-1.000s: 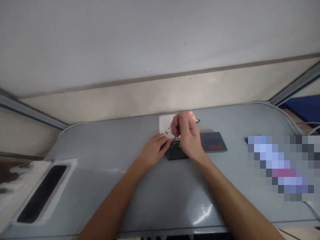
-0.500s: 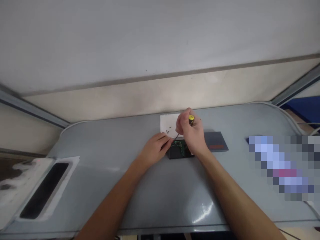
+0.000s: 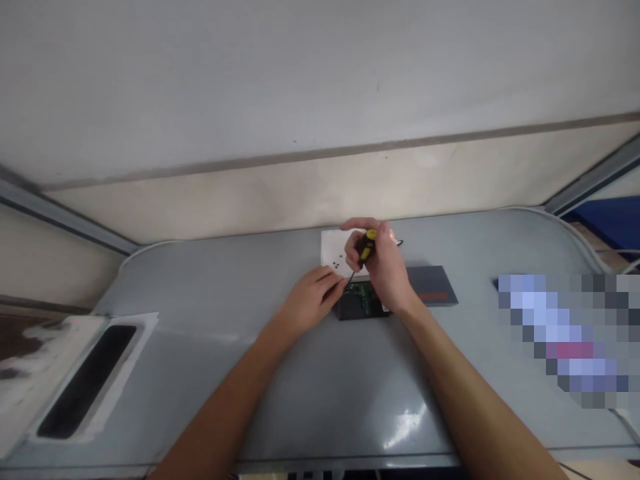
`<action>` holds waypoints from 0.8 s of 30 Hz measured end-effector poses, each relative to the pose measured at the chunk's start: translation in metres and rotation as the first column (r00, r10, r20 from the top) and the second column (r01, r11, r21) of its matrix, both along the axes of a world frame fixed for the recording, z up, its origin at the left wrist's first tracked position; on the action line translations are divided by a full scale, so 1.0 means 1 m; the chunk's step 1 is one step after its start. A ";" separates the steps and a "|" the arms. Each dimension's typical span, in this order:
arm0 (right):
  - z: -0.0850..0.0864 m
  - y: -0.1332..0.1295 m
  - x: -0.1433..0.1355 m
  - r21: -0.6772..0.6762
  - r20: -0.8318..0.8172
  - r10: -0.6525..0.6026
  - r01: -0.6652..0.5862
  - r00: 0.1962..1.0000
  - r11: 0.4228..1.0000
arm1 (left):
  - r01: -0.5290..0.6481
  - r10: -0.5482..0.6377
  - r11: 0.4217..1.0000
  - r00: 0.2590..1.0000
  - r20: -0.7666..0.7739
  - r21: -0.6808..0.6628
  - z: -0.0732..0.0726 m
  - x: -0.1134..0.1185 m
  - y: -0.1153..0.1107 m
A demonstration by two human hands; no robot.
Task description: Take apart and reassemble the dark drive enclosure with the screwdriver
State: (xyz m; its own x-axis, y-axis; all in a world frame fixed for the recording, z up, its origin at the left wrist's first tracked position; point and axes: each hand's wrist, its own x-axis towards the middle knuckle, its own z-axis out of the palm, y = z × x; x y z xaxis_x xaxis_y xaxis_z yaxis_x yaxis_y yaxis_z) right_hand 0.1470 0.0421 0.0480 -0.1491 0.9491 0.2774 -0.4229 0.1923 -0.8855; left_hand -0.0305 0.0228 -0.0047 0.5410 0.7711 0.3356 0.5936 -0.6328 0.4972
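My right hand (image 3: 384, 267) is closed around a black and yellow screwdriver (image 3: 367, 248). The thin shaft points down to the upper left part of a dark device with a green circuit board (image 3: 364, 305). My left hand (image 3: 316, 293) has its fingers pressed together at the device's upper left corner, beside the screwdriver tip; what they pinch, if anything, is too small to make out. Behind the device lies a white sheet (image 3: 330, 241) with several tiny dark pieces on it. A flat dark grey panel (image 3: 433, 283) with a reddish strip sits right of the device, partly behind my right wrist.
On the grey table (image 3: 210, 287), a black rectangular object (image 3: 87, 381) lies on white material at the left. A pixelated blue and white area (image 3: 565, 340) covers the right side. A pale cable (image 3: 575, 230) runs round the back right corner, and a wall stands behind.
My right hand has turned and its fingers have shifted on the screwdriver, so more of the handle shows. My left hand has hardly moved.
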 end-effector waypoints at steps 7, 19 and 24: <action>0.006 -0.007 -0.002 0.008 0.074 -0.060 0.060 0.995 0.998 | 0.000 0.000 1.000 1.000 0.003 0.005 0.001 0.000 0.000; 0.000 -0.006 -0.007 0.021 -0.004 -0.138 0.138 0.990 0.990 | -0.016 0.016 1.000 1.000 -0.002 0.001 0.002 0.002 0.000; -0.001 -0.003 -0.002 0.014 -0.027 -0.052 0.052 0.998 0.999 | -0.014 0.013 1.000 1.000 -0.013 -0.019 0.004 0.002 0.000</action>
State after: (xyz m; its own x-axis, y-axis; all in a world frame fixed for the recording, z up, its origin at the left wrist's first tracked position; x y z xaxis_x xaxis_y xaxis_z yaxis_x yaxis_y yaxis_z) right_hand 0.1450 0.0393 0.0473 -0.0919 0.9512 0.2944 -0.4355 0.2275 -0.8710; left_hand -0.0281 0.0227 -0.0011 0.5348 0.7846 0.3137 0.6085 -0.6152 0.5012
